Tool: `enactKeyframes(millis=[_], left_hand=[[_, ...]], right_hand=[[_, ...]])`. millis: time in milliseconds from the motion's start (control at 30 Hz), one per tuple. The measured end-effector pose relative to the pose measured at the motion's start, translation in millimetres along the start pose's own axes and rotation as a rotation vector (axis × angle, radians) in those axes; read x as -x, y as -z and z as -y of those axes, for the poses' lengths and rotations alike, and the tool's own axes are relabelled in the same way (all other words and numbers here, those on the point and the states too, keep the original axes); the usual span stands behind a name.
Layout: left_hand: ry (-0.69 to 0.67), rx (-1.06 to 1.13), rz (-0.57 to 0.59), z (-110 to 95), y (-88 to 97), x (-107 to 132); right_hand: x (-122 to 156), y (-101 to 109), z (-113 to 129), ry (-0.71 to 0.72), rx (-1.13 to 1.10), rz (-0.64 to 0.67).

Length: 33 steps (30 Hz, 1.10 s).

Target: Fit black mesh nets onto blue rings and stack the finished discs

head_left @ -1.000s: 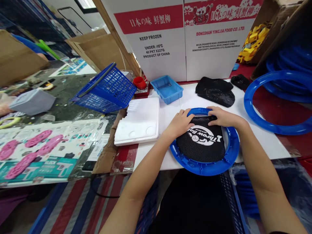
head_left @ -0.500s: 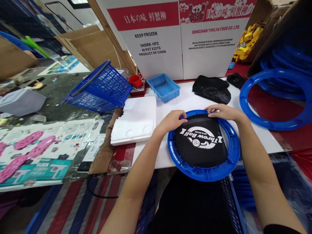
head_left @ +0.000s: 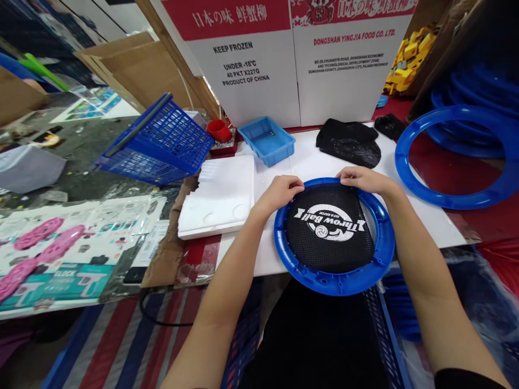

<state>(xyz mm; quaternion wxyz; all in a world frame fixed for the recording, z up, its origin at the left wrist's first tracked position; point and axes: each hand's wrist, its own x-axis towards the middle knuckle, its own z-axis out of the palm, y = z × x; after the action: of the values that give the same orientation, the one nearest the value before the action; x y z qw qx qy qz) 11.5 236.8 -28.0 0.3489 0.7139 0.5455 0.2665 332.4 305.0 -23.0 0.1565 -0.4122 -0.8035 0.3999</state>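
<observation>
A blue plastic ring lies on the white table top in front of me. A black mesh net with white "Throw Ball" print lies inside the ring. My left hand pinches the net's far left edge at the rim. My right hand grips the net's far right edge, fingers curled over it. Both hands are closed on the mesh.
A pile of black mesh nets lies beyond the ring. A second blue ring sits at right. A small blue tray, red cup, white foam block and tilted blue basket stand at left. Printed cartons close the back.
Both hands have shifted along the net's far edge and drawn closer to the rim. The net sits spread a little differently in the ring.
</observation>
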Motion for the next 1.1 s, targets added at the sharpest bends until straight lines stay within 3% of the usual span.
enactKeyframes(millis=[333, 600, 867, 1100], left_hand=[[-0.059, -0.054, -0.107, 9, -7.2, -3], [-0.119, -0.159, -0.09, 3, -5.6, -1], [-0.168, -0.181, -0.059, 10, -3.9, -2], [-0.181, -0.247, -0.054, 6, -5.8, -2]], right_hand=[[-2, -3, -5, -0.003, 0.062, -0.035], [-5, -1, -12, 0.02, -0.038, 0.014], [-5, -7, -6, 0.031, 0.115, -0.077], [-3, -7, -4, 0.061, 0.19, -0.07]])
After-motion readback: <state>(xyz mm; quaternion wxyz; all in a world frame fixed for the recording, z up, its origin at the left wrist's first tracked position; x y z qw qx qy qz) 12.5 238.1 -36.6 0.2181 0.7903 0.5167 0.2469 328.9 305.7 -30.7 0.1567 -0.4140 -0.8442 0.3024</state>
